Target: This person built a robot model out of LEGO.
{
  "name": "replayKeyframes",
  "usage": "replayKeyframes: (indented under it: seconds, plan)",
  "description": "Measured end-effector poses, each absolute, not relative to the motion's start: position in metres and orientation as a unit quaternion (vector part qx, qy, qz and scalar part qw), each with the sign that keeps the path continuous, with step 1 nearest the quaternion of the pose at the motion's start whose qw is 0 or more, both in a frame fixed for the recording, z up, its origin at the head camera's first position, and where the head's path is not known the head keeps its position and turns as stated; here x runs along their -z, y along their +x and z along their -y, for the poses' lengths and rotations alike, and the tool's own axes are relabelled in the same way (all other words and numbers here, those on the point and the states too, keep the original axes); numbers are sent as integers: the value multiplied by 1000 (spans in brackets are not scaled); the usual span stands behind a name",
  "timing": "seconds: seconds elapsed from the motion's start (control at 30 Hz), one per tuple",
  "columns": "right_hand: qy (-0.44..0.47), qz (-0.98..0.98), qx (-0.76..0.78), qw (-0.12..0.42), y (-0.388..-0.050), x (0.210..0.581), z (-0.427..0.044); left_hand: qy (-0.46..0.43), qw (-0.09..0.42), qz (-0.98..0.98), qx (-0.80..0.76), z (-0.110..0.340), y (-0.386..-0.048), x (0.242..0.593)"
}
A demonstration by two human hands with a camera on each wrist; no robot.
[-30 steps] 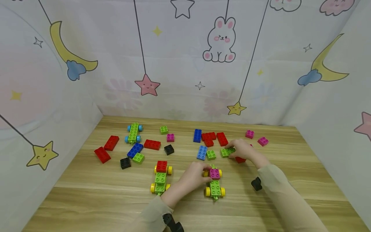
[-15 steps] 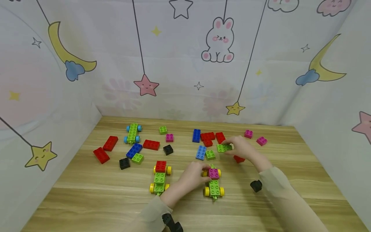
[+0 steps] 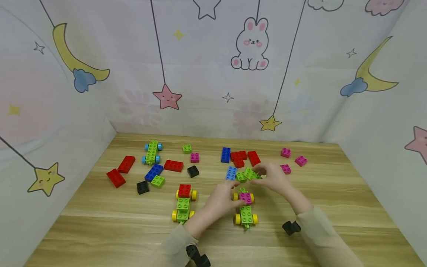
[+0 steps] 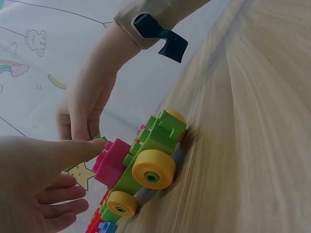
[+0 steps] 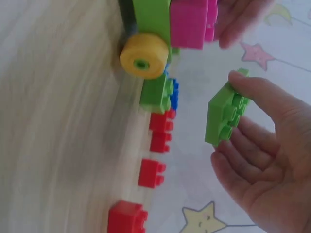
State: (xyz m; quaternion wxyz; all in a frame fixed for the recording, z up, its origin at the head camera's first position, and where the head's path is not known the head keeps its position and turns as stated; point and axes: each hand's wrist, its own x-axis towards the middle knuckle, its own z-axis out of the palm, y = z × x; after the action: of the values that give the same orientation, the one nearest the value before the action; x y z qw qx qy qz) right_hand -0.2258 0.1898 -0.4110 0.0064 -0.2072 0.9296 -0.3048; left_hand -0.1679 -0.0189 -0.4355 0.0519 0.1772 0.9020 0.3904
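My right hand pinches a green brick between thumb and fingers; the right wrist view shows that brick held tilted, off the table. My left hand is beside a green car base with yellow wheels, which bears a pink brick. Its fingers are spread and relaxed, and its thumb lies next to the pink brick in the left wrist view; whether they touch I cannot tell.
Left of my left hand stands another yellow-wheeled car with a red brick on top. A blue-wheeled base is at the back left. Loose red bricks, blue bricks, black bricks and pink bricks lie across the table's back half.
My right hand has lifted the green brick from the table and brought it left, nearer the car. My left fingers have spread away from the pink brick. A pink brick behind my right hand has become visible.
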Motion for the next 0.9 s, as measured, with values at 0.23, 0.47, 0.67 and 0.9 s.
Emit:
replayKeyframes:
  seconds: [0.23, 0.47, 0.67, 0.9]
  plan:
    - [-142, -930, 338, 21, -211, 415, -181, 168, 18, -893, -418, 18, -167, 436]
    - [-116, -924, 362, 32, -203, 420, -171, 176, -2, -885, -430, 16, -167, 438]
    - [-84, -921, 376, 54, -200, 423, -160, 178, -13, -886, -427, 16, -167, 441]
    - [-72, -924, 370, 60, -193, 421, -154, 178, -19, -889, -422, 15, -167, 444]
